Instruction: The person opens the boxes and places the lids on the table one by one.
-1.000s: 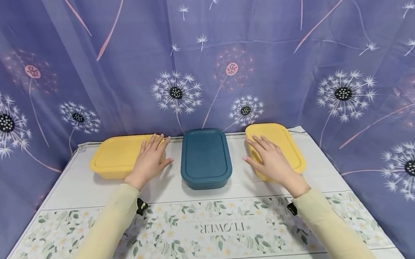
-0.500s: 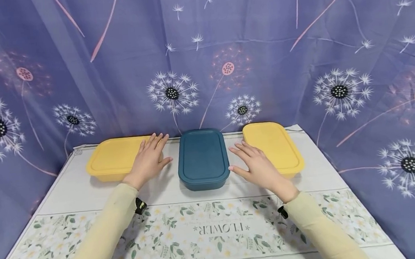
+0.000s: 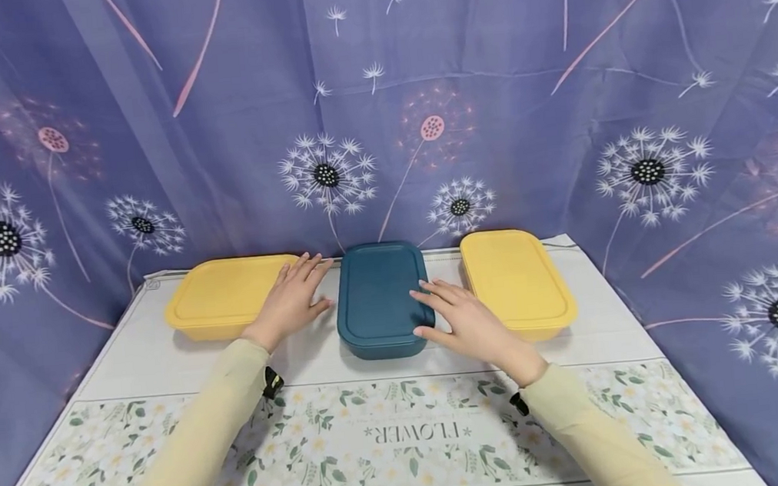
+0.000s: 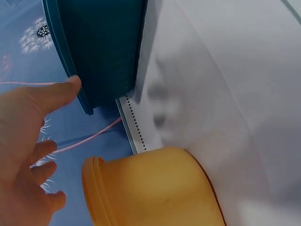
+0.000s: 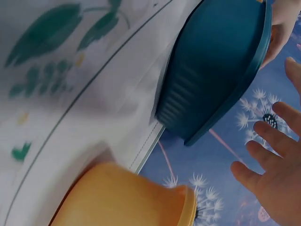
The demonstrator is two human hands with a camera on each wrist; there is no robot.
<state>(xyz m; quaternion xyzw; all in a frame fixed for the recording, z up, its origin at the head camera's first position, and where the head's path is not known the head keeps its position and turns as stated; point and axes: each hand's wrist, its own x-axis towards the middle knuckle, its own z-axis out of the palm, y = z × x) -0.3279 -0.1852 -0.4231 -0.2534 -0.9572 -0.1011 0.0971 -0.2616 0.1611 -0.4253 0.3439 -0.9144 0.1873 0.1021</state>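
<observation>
Three lidded food containers stand along the back of the table: a yellow one (image 3: 220, 292) at the left, a dark blue one (image 3: 380, 298) in the middle and another yellow one (image 3: 520, 282) at the right. My left hand (image 3: 293, 298), fingers spread, hovers over the right end of the left yellow container, its thumb toward the blue one. My right hand (image 3: 469, 325) reaches to the right edge of the blue container (image 5: 216, 61), fingers straight and apart; the head view does not settle whether they touch the lid. Neither hand holds anything. Both lids are on, as is the blue one's.
A white cloth with a flowered band (image 3: 413, 434) covers the table. Behind and at both sides hangs a purple curtain (image 3: 235, 156) with dandelion prints. Gaps of white cloth separate the containers.
My right hand has moved left, from over the right yellow container to the blue container's right edge. My left hand has shifted slightly right. The containers stay in place.
</observation>
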